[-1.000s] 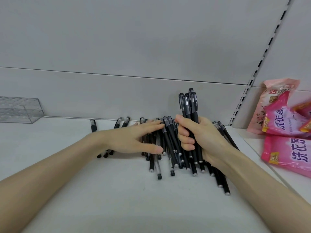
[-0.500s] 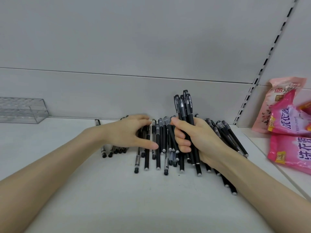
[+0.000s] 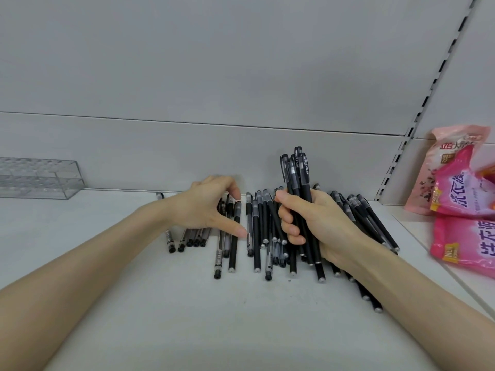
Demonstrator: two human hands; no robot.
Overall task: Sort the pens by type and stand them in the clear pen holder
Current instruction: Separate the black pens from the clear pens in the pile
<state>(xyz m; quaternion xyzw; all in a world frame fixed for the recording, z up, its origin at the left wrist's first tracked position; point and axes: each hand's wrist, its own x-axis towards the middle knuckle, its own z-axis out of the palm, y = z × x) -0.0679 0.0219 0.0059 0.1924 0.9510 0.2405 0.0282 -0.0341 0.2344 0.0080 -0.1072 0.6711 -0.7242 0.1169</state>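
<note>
Left hand (image 3: 211,207), open with fingers arched, now shifted left onto the clear-barrelled pens (image 3: 223,236) split from the loose pile (image 3: 270,236); right hand (image 3: 310,223) clamped on an upright black-pen bundle (image 3: 297,175); sorting underway, clear pen holder (image 3: 37,178) unfilled far left on shelf (image 3: 187,317).

I read "TEST" in white up the caps of the pens (image 3: 299,180) in my right hand (image 3: 318,223); the characters after it are too small to make out. The pink bags (image 3: 460,188) at right carry large Chinese print: "洗衣液" on the nearer ones, "立白" on the back bag, and a yellow "NEW" patch. Other print there is illegible.
</note>
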